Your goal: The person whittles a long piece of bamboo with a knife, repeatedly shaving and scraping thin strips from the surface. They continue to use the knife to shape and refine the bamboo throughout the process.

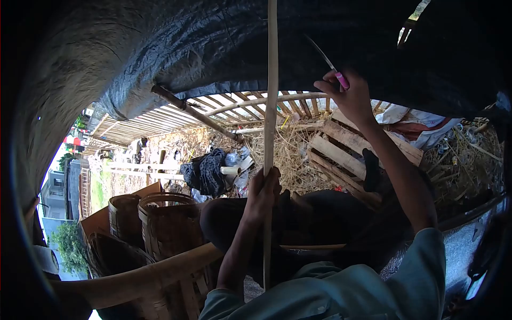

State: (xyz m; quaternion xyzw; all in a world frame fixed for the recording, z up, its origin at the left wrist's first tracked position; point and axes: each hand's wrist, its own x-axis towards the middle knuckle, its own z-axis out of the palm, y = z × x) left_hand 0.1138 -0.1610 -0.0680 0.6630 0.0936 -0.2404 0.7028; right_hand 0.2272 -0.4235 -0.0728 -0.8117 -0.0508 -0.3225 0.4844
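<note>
My left hand [261, 193] is closed around a long, flat bamboo strip [271, 114]. The strip stands nearly upright in view, running from the top edge down to my shirt. Up and to the right, my right hand [349, 98] grips a knife [341, 80] by its pink handle. Its thin blade points up and left, apart from the strip. Below my left hand are my dark-clothed legs [229, 216], partly in shadow.
Woven bamboo baskets [168, 226] stand at the left beside a thick bamboo pole [144, 280]. A wooden pallet [341, 154] lies on straw beyond my legs. Dark tarpaulin [213, 48] hangs overhead, with a slatted bamboo fence [245, 106] behind. A dark patterned cloth [205, 170] drapes nearby.
</note>
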